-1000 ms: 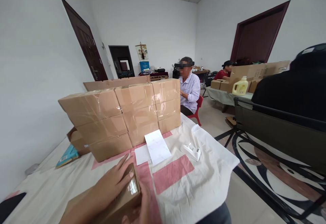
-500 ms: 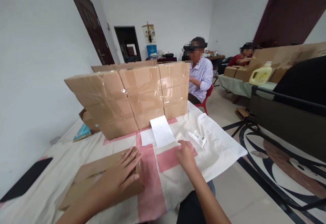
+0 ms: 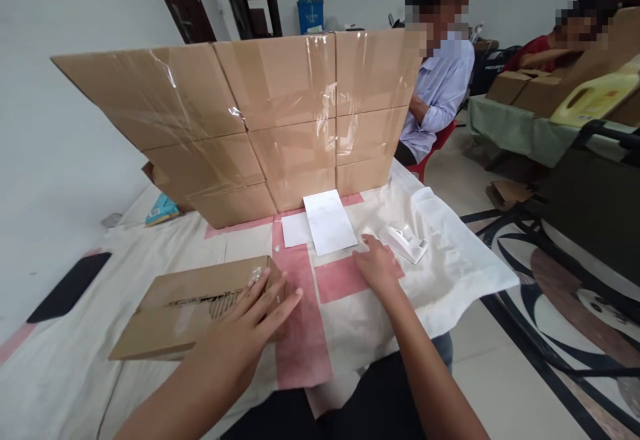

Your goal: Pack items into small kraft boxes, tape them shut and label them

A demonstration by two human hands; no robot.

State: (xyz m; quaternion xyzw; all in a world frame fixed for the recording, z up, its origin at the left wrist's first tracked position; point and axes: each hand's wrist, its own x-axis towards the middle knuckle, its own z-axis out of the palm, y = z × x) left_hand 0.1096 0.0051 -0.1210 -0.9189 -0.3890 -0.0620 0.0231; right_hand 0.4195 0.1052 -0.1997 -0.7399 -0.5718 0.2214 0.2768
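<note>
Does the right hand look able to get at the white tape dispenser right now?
Likely yes: the right hand is close beside the white tape dispenser, and nothing visible blocks the way.

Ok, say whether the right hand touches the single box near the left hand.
Apart: in the head view, pink and white cloth shows between the right hand and the single box.

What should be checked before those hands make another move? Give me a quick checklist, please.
1. Left hand on the near cardboard box: ok, fingers spread over its right end.
2. Right hand free of anything held: cannot tell, its grip is hidden.
3. White tape dispenser close by: ok, beside the right hand.
4. White papers lying apart: not ok, the larger overlaps the smaller.
5. Stacked boxes standing: ok, three high behind the papers.
</note>
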